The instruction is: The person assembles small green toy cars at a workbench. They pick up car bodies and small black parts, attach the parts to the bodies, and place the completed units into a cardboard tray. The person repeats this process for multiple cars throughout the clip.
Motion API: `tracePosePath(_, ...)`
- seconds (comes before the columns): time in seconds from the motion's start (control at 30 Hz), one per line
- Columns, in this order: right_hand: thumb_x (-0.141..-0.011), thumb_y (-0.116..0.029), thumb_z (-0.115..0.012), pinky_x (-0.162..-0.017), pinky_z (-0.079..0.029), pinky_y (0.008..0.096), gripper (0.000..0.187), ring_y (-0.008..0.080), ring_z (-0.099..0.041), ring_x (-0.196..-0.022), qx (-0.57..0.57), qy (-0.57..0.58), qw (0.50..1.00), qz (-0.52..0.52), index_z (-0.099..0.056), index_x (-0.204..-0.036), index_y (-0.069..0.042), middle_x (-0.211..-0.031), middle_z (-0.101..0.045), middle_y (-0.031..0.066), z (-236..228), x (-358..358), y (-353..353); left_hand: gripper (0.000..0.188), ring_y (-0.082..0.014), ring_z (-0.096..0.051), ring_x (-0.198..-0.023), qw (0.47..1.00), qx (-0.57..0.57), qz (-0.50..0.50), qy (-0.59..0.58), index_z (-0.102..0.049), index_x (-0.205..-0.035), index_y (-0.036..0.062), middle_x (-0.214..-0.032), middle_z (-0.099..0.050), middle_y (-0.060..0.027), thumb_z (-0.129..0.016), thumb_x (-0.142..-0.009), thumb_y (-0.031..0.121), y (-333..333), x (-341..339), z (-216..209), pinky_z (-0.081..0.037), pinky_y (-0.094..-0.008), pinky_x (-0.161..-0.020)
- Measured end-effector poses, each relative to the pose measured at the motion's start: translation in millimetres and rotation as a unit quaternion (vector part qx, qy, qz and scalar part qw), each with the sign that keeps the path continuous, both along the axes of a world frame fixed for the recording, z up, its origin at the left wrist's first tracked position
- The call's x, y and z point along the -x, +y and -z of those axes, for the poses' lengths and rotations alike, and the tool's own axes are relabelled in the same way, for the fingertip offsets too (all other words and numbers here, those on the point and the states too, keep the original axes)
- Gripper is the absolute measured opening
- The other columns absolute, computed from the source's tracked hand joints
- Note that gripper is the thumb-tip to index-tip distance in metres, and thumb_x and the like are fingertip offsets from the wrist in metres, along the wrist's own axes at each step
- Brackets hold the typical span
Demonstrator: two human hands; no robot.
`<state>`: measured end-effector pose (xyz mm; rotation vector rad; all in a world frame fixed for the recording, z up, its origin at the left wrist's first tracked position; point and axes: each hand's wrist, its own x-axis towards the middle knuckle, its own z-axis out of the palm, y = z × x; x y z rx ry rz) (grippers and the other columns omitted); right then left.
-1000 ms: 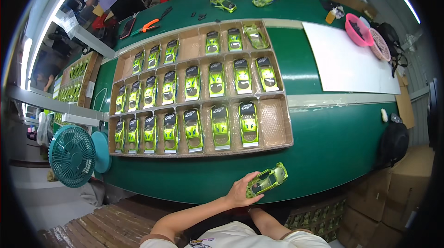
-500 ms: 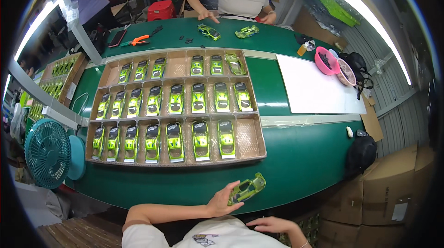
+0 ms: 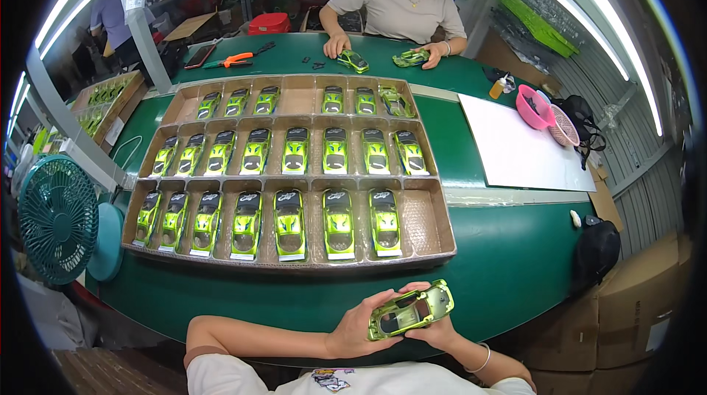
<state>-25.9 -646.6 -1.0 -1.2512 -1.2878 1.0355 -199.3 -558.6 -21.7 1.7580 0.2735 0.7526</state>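
A lime-green toy car body shell is held over the near edge of the green table, its hollow underside turned up toward me. My left hand closes around its left end, thumb along the upper side. At its right end my right hand grips from below, fingers partly hidden behind the shell. Just beyond my hands lies a brown divided tray with three rows of compartments. Several green toy car bodies with dark fronts sit in them, one per compartment. The front row's rightmost compartment and one in the back row hold none.
Across the table a co-worker has a hand on each of two green cars. Orange-handled pliers and a phone lie far left. A white board, pink basket and black cap are at right; a fan stands left.
My right hand has come up from the table edge and taken hold of the shell's right end. The shell has moved slightly right. The co-worker's hands have reached the two far cars.
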Motion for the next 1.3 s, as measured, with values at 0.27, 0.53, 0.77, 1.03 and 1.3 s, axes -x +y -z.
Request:
tracePosePath(0.27, -0.054, -0.027, -0.085, -0.078, -0.046, 0.0365, 0.071, 0.0226, -0.054, -0.091, -0.107, 0.186, 0.972, -0.095, -0.047, -0.109, -0.003, -0.1, -0.051, 0.0096, -10, -46, 44, 0.074, -0.0299, -0.047, -0.113, 0.991, -0.104, -0.041, -0.069, -0.03, -0.127, 0.0011, -0.126, -0.042, -0.0188, -0.074, -0.07, 0.018, 52, 6, -47, -0.04, -0.0382, -0.092)
tracePosePath(0.53, -0.076, -0.058, -0.057, -0.085, -0.046, 0.0423, 0.072, 0.0222, -0.056, -0.088, -0.13, 0.41, 0.898, 0.094, -0.039, -0.123, -0.007, -0.107, -0.053, 0.0084, 10, -150, 63, 0.032, -0.035, -0.055, -0.089, 0.886, -0.33, -0.276, 0.172, -0.053, -0.111, 0.0062, -0.087, -0.058, -0.0168, -0.054, -0.081, 0.018, 319, -102, -90, -0.044, -0.0416, -0.08)
tracePosePath(0.77, -0.082, -0.06, -0.046, -0.082, -0.045, 0.0362, 0.068, 0.0154, -0.048, -0.076, -0.062, 0.488, 0.858, 0.147, -0.043, -0.12, -0.005, -0.094, -0.053, 0.0044, 18, -151, 77, 0.037, -0.0295, -0.052, -0.109, 0.748, -0.204, -0.364, 0.516, -0.054, -0.12, 0.0181, -0.119, -0.054, -0.0136, -0.043, -0.085, 0.023, 495, -172, -54, -0.041, -0.043, -0.089)
tracePosePath(1.03, -0.079, -0.062, -0.047, -0.08, -0.046, 0.037, 0.07, 0.0195, -0.056, -0.08, -0.037, 0.513, 0.838, 0.183, -0.045, -0.116, -0.003, -0.089, -0.054, 0.0062, 18, -153, 73, 0.038, -0.0275, -0.033, -0.123, 0.709, -0.236, -0.412, 0.522, -0.056, -0.118, 0.0289, -0.129, -0.041, -0.0115, -0.04, -0.084, 0.026, 513, -172, -23, -0.025, -0.0438, -0.1)
tracePosePath(1.3, -0.079, -0.064, -0.045, -0.077, -0.045, 0.0353, 0.071, 0.0179, -0.051, -0.077, -0.016, 0.545, 0.814, 0.201, -0.045, -0.115, -0.003, -0.085, -0.049, 0.0047, 20, -156, 74, 0.043, -0.0269, -0.031, -0.126, 0.701, -0.238, -0.375, 0.559, -0.052, -0.122, 0.0318, -0.132, -0.039, -0.0113, -0.038, -0.082, 0.02, 548, -162, -23, -0.022, -0.045, -0.103)
